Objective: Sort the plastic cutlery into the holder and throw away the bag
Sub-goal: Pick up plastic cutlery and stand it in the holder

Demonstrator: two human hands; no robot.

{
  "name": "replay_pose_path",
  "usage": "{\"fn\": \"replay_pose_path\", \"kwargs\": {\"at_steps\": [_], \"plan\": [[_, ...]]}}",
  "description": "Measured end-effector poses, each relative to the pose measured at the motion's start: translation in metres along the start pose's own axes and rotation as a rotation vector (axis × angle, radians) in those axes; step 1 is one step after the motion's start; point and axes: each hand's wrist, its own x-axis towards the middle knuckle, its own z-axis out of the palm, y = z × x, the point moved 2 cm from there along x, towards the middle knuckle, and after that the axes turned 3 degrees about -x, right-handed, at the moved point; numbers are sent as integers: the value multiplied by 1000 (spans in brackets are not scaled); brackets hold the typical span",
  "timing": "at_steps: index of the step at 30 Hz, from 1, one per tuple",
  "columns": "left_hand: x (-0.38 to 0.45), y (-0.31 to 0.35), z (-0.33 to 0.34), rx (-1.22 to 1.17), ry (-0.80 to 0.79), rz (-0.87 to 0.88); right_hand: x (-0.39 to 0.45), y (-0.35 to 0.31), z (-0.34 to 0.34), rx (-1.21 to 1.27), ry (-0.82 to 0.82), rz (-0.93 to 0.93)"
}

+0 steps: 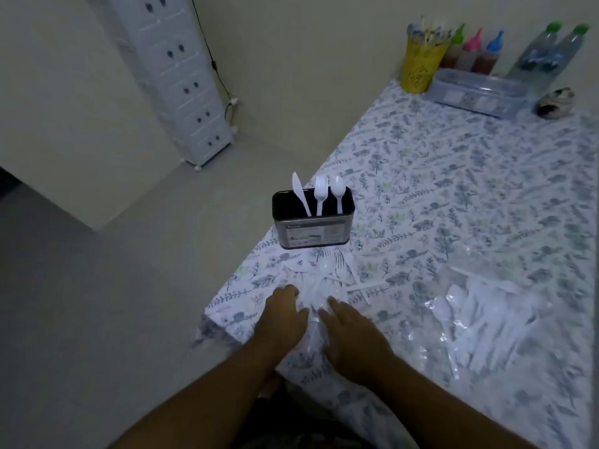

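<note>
on bag (312, 314), both hands' fingers (334, 304)

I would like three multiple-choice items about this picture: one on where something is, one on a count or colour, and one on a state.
1. Where does the cutlery holder stand?
A. at the table's left edge, beyond the hands
B. beside the yellow cup
C. on the floor

2. How many white pieces stand in the holder?
A. one
B. three
C. six

3. How is the right hand?
A. closed in a fist
B. fingers straight, over the loose cutlery
C. holding a bottle

Answers:
1 A: the holder sits on the floral tablecloth near its left edge, far from the yellow cup.
2 B: a knife, a fork and a spoon stand upright in it.
3 B: its fingers reach straight out, beside the left hand.
</note>
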Motion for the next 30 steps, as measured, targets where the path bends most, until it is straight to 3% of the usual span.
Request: {"fn": "replay_pose_path", "kwargs": {"at_steps": [3, 7, 12, 17, 20, 24, 26, 28, 30], "plan": [[1, -8, 9, -17, -20, -20, 1, 1, 12, -10, -79, 15], [4, -23, 4, -115, 0, -38, -4, 4, 21, 7, -17, 103], [13, -40, -16, -173, 59, -64, 0, 8, 15, 145, 110, 338], [22, -41, -25, -239, 78, 44, 12, -2, 6, 47, 367, 312], [27, -33, -30, -292, 51, 112, 33, -15, 0, 21, 429, 251], [33, -25, -32, -393, -83, 227, 55, -23, -10, -7, 388, 259], [37, -25, -33, -402, -60, 205, 56, -16, -14, 41, 378, 317], [41, -27, -33, -338, -20, 156, 52, -8, -16, 121, 356, 388], [42, -29, -27, -200, -95, 128, 47, 0, -18, 226, 381, 478]]}}
